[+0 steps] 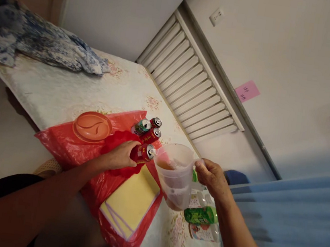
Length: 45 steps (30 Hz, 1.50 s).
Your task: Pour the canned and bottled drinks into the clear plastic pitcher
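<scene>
My left hand (122, 155) is closed around a red drink can (142, 153), which leans with its opened top against or just beside the rim of a measuring jug. My right hand (211, 176) grips the handle of this translucent plastic jug (175, 181). Brownish liquid shows inside the jug, which is tilted towards the can. Whether liquid is running from the can is too small to tell. Just beyond my left hand stand a teal can (141, 127) and two more red cans, one in front (152, 135) and one behind. A folded yellow cloth (132, 200) with purple edging lies below the can.
A red plastic bag (67, 147) is spread over the flowered tablecloth (60, 89), with an orange round dish (92, 126) on it. Plastic bottles (201, 215) lie right of the jug. Blue patterned fabric (56, 48) lies at the far left. A radiator (194, 87) borders the table.
</scene>
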### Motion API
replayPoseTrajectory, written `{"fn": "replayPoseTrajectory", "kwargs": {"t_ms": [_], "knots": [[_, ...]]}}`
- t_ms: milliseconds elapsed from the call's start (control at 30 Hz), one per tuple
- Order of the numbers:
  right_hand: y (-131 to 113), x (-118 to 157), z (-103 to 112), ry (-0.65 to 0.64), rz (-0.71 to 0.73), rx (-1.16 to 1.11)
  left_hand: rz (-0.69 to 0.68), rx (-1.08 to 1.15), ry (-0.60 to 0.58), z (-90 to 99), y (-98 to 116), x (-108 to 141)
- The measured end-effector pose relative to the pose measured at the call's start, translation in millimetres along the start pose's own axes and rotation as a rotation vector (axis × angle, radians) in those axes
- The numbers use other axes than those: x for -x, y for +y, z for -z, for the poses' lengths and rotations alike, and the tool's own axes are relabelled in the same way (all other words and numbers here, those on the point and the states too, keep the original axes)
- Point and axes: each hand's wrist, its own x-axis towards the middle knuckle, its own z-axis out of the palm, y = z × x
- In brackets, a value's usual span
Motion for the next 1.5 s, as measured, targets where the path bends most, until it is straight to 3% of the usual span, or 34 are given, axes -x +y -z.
{"fn": "replayPoseTrajectory", "kwargs": {"t_ms": [233,433,600,800,1000,1167,1300,1400,1500], "knots": [[9.4,6.9,-7.3,0.103,0.009,-0.313,0.039,0.013,0.043,4.0,6.3,0.3],[-4.9,-1.4,-25.1,0.32,-0.003,-0.644,0.035,-0.015,0.243,11.9,14.4,-1.2],[-16.2,-14.9,-56.0,0.507,0.056,-0.748,0.046,-0.04,0.476,21.3,14.6,-3.8],[-17.4,-33.9,-104.0,0.544,0.047,-0.907,0.052,-0.056,0.691,29.4,7.2,-3.7],[-10.7,-46.3,-153.4,0.515,0.023,-0.91,0.06,-0.027,0.803,35.4,9.8,-0.3],[5.7,-48.0,-181.9,0.54,0.017,-0.936,0.082,-0.049,0.839,38.0,13.1,7.0],[21.1,-47.9,-187.5,0.54,0.011,-0.814,0.081,-0.09,0.851,35.2,13.7,14.4],[33.4,-39.8,-176.8,0.557,-0.008,-0.703,0.084,-0.093,0.859,32.3,13.7,21.1],[53.5,-13.1,-161.6,0.647,-0.084,-0.662,0.121,-0.094,0.885,31.0,15.4,32.9]]}}
